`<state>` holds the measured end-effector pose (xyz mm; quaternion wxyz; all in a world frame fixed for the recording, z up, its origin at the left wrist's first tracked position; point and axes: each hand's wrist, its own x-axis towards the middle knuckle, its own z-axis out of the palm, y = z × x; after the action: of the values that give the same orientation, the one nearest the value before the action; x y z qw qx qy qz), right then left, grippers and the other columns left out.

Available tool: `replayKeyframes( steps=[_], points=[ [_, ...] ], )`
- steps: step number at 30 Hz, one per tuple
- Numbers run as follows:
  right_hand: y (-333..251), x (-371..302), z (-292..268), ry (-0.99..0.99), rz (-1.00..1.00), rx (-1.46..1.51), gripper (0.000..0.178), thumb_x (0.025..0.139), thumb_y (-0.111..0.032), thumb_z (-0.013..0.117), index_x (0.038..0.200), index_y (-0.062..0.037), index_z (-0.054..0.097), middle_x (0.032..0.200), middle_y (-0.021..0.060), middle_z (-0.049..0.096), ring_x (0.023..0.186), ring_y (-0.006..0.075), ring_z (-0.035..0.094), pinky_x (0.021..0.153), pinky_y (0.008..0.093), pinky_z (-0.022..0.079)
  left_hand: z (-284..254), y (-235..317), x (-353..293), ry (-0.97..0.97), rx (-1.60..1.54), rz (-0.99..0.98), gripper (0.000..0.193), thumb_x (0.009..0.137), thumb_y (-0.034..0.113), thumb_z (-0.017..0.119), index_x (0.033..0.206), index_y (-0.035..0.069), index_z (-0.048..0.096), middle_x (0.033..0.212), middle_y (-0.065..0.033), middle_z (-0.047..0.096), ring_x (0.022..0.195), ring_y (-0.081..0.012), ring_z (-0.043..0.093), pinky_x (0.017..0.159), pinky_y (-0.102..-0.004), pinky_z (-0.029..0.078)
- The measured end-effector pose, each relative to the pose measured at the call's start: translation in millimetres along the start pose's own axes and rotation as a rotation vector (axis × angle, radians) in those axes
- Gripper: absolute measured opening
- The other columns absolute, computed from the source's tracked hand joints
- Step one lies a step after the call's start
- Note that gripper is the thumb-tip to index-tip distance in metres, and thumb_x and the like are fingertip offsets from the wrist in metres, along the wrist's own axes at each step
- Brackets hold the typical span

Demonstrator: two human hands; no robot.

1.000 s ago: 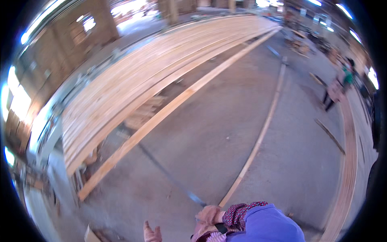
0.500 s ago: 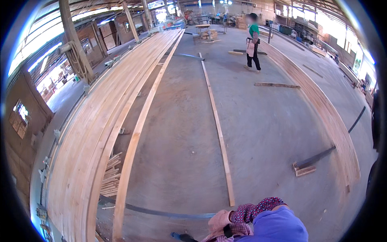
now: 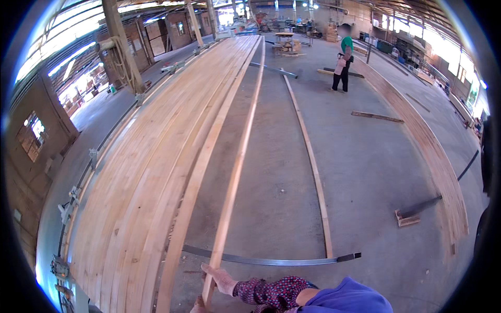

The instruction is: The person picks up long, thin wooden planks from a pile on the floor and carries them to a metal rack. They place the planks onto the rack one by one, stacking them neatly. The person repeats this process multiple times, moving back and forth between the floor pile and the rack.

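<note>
My right hand [image 3: 223,280], in a pale pinkish glove, grips the near end of a long, narrow wooden strip [image 3: 235,182]. Lower down at the picture's edge, part of my left hand [image 3: 198,305] closes on the same strip. Its far end reaches toward the back of the hall. Left of it runs another long strip [image 3: 194,194], along the edge of a wide bed of pale wooden boards [image 3: 130,193] laid side by side. A third strip [image 3: 308,141] lies apart on the right.
A metal bar [image 3: 271,261] crosses beneath the strips' near ends. Clamps [image 3: 60,267] line the bed's left side. On the right lies a long stack of boards [image 3: 422,135] on dark bars. Farther back, a person [image 3: 342,60] in a green top stands near it. A post [image 3: 122,47] rises at left.
My right hand has moved left from beside the strips and taken hold of one. My left hand has come into view on that strip. The view has shifted, and the person's pose has changed.
</note>
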<state>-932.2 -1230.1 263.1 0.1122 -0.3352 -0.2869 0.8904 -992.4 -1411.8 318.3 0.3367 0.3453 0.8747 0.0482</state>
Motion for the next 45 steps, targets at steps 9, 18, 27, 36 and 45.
replayKeyframes(
  steps=[9, 18, 27, 36, 45],
  points=[
    [2, 16, 15, 0.170, -0.047, -0.007, 0.026, 0.083, -0.024, 0.054, 0.070, -0.0017, 0.061, 0.066, 0.0083, 0.060, 0.063, 0.0207, 0.060, 0.058, 0.0324, 0.047, -38, -23, 8, 0.767, 0.548, 0.163, 0.075, 0.078, 0.041, 0.061, 0.138, 0.002, 0.037, 0.140, -0.0221, 0.039, 0.130, -0.0395, 0.035, 0.107, -0.0502, 0.032],
    [26, 46, 11, 0.153, 0.019, -0.436, 0.053, 0.085, -0.058, 0.055, 0.079, -0.0060, 0.065, 0.069, 0.0041, 0.064, 0.064, 0.0172, 0.059, 0.066, 0.0334, 0.046, -70, -47, 43, 0.457, 0.739, -0.002, 0.077, 0.082, 0.042, 0.056, 0.142, 0.002, 0.030, 0.141, -0.0220, 0.038, 0.130, -0.0394, 0.036, 0.109, -0.0514, 0.026],
    [-5, 13, 8, 0.115, 0.026, -0.386, 0.071, 0.072, -0.072, 0.063, 0.078, -0.0009, 0.066, 0.062, 0.0000, 0.051, 0.058, 0.0102, 0.047, 0.052, 0.0287, 0.038, -73, 23, 24, -0.186, -0.336, 0.064, 0.081, 0.078, 0.042, 0.066, 0.144, 0.011, 0.029, 0.135, -0.0226, 0.045, 0.112, -0.0395, 0.053, 0.089, -0.0473, 0.047],
    [7, 25, 13, 0.345, -0.030, -0.424, 0.038, 0.078, -0.031, 0.065, 0.104, -0.0041, 0.058, 0.085, 0.0109, 0.061, 0.073, 0.0232, 0.059, 0.066, 0.0358, 0.046, -39, -23, 42, 0.497, 0.098, 0.610, 0.084, 0.078, 0.045, 0.065, 0.145, 0.012, 0.028, 0.139, -0.0230, 0.040, 0.116, -0.0396, 0.051, 0.090, -0.0475, 0.047],
    [13, 41, -4, 0.314, -0.011, -0.656, 0.052, 0.079, -0.002, 0.056, 0.129, -0.0146, 0.047, 0.086, 0.0185, 0.062, 0.074, 0.0335, 0.062, 0.070, 0.0417, 0.049, -94, -14, 35, 0.449, 0.599, 0.345, 0.079, 0.078, 0.039, 0.062, 0.139, -0.001, 0.031, 0.143, -0.0236, 0.033, 0.135, -0.0395, 0.027, 0.109, -0.0496, 0.024]
  ],
)
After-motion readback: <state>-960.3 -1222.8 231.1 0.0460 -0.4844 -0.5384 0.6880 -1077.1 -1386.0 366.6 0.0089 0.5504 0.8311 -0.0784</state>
